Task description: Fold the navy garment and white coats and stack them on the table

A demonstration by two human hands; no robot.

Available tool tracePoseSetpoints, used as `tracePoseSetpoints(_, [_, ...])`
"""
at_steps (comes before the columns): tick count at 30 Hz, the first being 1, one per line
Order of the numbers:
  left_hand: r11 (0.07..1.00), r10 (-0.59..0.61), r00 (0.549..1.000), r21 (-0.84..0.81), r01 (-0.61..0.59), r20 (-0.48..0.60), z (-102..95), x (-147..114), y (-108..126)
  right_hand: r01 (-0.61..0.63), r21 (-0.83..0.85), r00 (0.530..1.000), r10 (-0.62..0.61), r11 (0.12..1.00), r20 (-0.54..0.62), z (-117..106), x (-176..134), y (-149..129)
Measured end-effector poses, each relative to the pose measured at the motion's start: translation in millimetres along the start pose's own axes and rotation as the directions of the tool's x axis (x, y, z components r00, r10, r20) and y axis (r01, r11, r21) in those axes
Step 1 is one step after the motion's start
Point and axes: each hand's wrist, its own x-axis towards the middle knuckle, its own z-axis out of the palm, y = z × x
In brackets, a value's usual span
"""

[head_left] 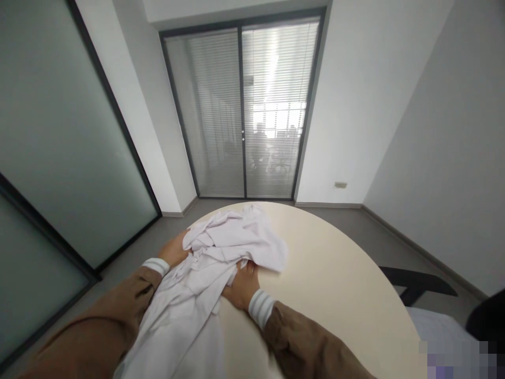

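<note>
A crumpled white cloth (pixel 205 271), perhaps a garment, lies bunched on the pale round table (pixel 335 284) and runs down toward me past the bottom of the view. At its left edge is my left hand (pixel 174 249), its fingers hidden under the folds, apparently gripping the fabric. On the other side, my right hand (pixel 242 286) is closed on the cloth's right edge, with the fingers curled and partly covered. The far end of the cloth spreads over the tabletop between and beyond both hands.
A black chair armrest (pixel 418 281) stands close to the table's right edge, with a grey seat (pixel 437 326) below it. Frosted glass panels (pixel 59 131) line the left side. Behind the table are glass doors with blinds (pixel 272 116) and white walls (pixel 366 105).
</note>
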Motion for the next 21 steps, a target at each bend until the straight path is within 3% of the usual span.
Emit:
tracePoseSetpoints(3, [0.997, -0.007, 0.996, -0.073, 0.014, 0.087, -9.6, 24.2, -9.4, -0.033, -0.022, 0.999, 0.033, 0.999, 0.008, 0.1, 38.4, -3.7])
tracePoseSetpoints(6, [0.983, 0.071, 0.983, -0.179, -0.04, 0.171, -4.4, 34.8, -9.4, -0.074, -0.037, 0.997, 0.073, 0.997, -0.027, 1.5, 62.0, 0.6])
tracePoseSetpoints(10, [0.997, 0.058, 0.969, -0.054, -0.046, 0.242, 15.6, 30.3, 2.7, -0.097, -0.057, 0.991, 0.091, 0.994, -0.094, 9.7, 68.7, 3.5])
tracePoseSetpoints(17, [0.987, 0.147, 0.969, 0.03, -0.156, 0.197, 14.7, 42.3, 11.5, -0.269, -0.045, 0.959, 0.263, 0.962, -0.109, 22.4, 76.7, -16.6])
tracePoseSetpoints(19, [0.986, 0.156, 0.979, 0.036, -0.162, 0.132, 14.0, 51.9, 10.4, -0.251, -0.018, 0.962, 0.248, 0.968, -0.115, 19.9, 85.9, -14.1])
tracePoseSetpoints(21, [0.989, 0.136, 0.986, 0.039, -0.14, 0.092, 15.9, 61.3, 10.2, -0.159, 0.022, 0.979, 0.161, 0.987, -0.122, 14.9, 93.2, -2.6])
